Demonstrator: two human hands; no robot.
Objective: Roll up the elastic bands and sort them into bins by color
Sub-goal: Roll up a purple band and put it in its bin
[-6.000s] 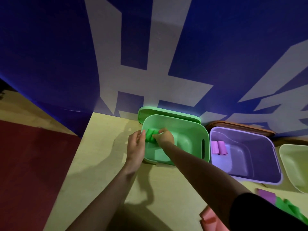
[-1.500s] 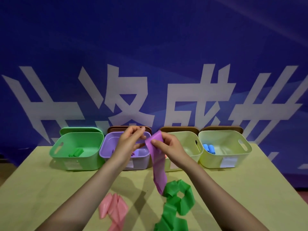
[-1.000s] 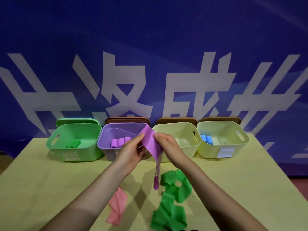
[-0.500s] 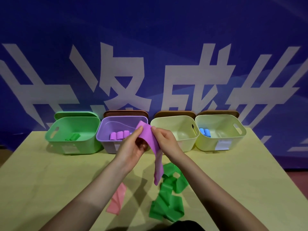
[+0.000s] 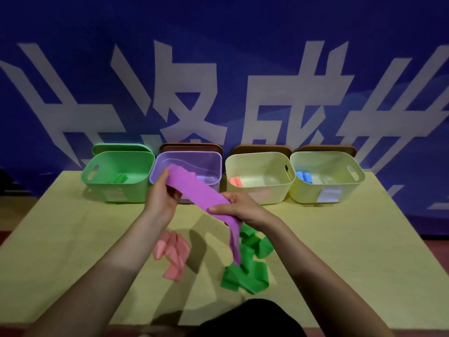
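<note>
Perhaps a staged demo booth: printed blue banner (image 5: 218, 69) behind table (image 5: 73, 239).

Both bare forearms rise from the lower corners of the frame toward its centre. The left hand (image 5: 162, 194), higher and left of centre, is raised with its thumb up and fingers curled in a pinch. The right hand (image 5: 239, 207), lower and just right of centre, lies palm down, its thumb and fingers closed together.
</note>
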